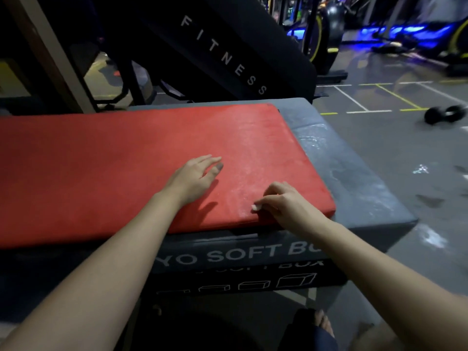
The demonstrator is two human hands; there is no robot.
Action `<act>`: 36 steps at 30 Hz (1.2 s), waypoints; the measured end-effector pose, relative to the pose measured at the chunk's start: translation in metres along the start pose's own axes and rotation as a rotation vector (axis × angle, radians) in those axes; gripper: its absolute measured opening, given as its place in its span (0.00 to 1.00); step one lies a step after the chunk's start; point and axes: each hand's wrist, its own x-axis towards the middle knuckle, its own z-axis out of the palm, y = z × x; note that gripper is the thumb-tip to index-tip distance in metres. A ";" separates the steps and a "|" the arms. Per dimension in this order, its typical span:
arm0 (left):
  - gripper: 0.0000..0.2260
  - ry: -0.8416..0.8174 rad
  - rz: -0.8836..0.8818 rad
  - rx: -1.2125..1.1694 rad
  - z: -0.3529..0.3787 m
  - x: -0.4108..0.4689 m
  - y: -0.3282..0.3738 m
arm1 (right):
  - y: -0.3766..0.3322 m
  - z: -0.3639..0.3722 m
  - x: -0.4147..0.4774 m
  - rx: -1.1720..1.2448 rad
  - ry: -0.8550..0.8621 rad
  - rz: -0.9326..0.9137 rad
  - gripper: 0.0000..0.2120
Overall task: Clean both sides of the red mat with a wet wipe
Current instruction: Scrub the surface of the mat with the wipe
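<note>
Right hand (286, 203) at red mat (126, 160) edge

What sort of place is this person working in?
Most likely a gym: a black pad lettered FITNESS, what look like exercise bikes behind, and a dumbbell on the line-marked floor. The red mat lies on a grey soft box.

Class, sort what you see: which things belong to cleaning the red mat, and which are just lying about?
Job: red mat; small white piece, probably the wipe, pinched by the right hand; left hand, open above it.
Lying about: grey soft box under the mat; dumbbell on the floor; black FITNESS pad.
</note>
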 end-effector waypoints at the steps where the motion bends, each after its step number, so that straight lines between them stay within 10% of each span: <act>1: 0.35 0.014 0.011 -0.017 0.000 0.008 0.002 | 0.003 -0.006 -0.001 0.039 -0.043 0.005 0.09; 10: 0.20 0.097 0.009 -0.019 0.015 0.076 -0.006 | 0.037 -0.058 -0.002 0.097 -0.369 0.043 0.05; 18: 0.32 0.038 -0.070 0.123 0.009 0.137 -0.037 | 0.081 -0.040 0.056 0.131 -0.101 0.186 0.04; 24: 0.30 -0.019 -0.034 0.186 0.031 0.165 -0.037 | 0.089 -0.068 0.066 0.167 -0.533 0.164 0.05; 31: 0.26 -0.009 -0.073 0.332 0.055 0.172 -0.044 | 0.120 -0.030 0.132 0.076 -0.152 0.166 0.03; 36: 0.27 -0.011 -0.080 0.367 0.056 0.172 -0.044 | 0.115 -0.057 0.136 0.162 -0.621 0.235 0.06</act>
